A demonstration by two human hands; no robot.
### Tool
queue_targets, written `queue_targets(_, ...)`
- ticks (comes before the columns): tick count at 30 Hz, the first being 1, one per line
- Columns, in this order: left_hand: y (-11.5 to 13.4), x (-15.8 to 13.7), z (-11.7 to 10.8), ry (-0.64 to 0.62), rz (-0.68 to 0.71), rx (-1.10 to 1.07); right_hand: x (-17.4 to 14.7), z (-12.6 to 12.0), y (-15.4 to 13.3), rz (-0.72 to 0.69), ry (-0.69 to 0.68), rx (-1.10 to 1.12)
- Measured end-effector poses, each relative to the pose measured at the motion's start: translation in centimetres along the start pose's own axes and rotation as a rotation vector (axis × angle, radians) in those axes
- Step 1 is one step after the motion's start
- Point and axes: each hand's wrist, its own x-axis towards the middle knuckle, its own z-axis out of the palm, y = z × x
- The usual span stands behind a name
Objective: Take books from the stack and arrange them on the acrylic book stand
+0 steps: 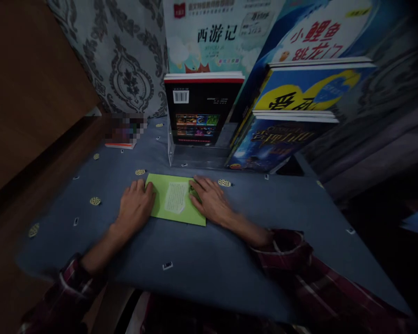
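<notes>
A lime-green book [160,190] with a pale text panel on its cover lies on the table in front of me. At its left edge, my left hand [135,202] is closed, the bent fingers and thumb against the edge. My right hand [211,199] rests over the book's right end, its fingers stretched out flat on the cover and hiding part of the print there. Both wrists come out of dark plaid sleeves.
A clear acrylic stand [202,155] behind the book holds a black book [195,104] and a blue book [271,139], with larger picture books [216,46] behind. A blurred-out item [123,130] lies at the back left. A blue-grey cloth [212,260] covers the table.
</notes>
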Motion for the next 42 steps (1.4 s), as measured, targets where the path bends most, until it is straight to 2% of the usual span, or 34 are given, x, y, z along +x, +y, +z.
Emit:
queue_targets(3, 0.7, -2.0, -1.5, -0.159, -0.054, -0.031, -1.6, -0.5, -0.4, 0.012, 0.018, -0.051)
queue_targets(5, 0.9, -2.7, -1.9, -0.189, -0.053, -0.063, -3.1, -0.7, -0.8, 0.007, 0.042, -0.079)
queue_targets(8, 1.2, -2.6, -1.9, -0.162, -0.016, -0.123, -5.7, -1.3, -1.5, -0.02, 0.066, -0.081)
queue_targets(12, 2.0, -1.3, -1.4, -0.085, 0.083, -0.186, -8.7, -2.1, -2.6, -0.076, 0.098, 0.031)
queue_targets(17, 3.1, 0.6, 0.0, 0.032, 0.236, -0.32, -9.5, -2.6, -3.2, -0.122, 0.09, 0.158)
queue_targets(22, 3.0, 1.7, 0.7, 0.106, 0.249, -0.256, -7.4, -3.3, -1.9, -0.115, 0.06, 0.205)
queue_targets(26, 3.2, 2.2, 1.3, 0.172, 0.22, -0.198, -2.6, -3.5, -1.8, -0.138, 0.085, 0.279)
queue_targets(29, 3.5, 2.6, 2.1, 0.188, 0.201, -0.176, 2.1, -2.4, -2.7, -0.217, 0.039, 0.394)
queue_targets(33, 3.6, 2.7, 3.4, 0.215, 0.241, -0.112, 6.5, -0.1, -3.8, -0.208, -0.124, 0.468)
queue_targets(36, 3.6, 2.7, 3.9, 0.265, 0.252, -0.123, 7.2, 0.9, -3.7, -0.191, -0.164, 0.497)
queue_targets(42, 3.4, 2.7, 3.9, 0.305, 0.235, -0.197, 5.0, 0.9, -0.5, -0.14, -0.073, 0.441)
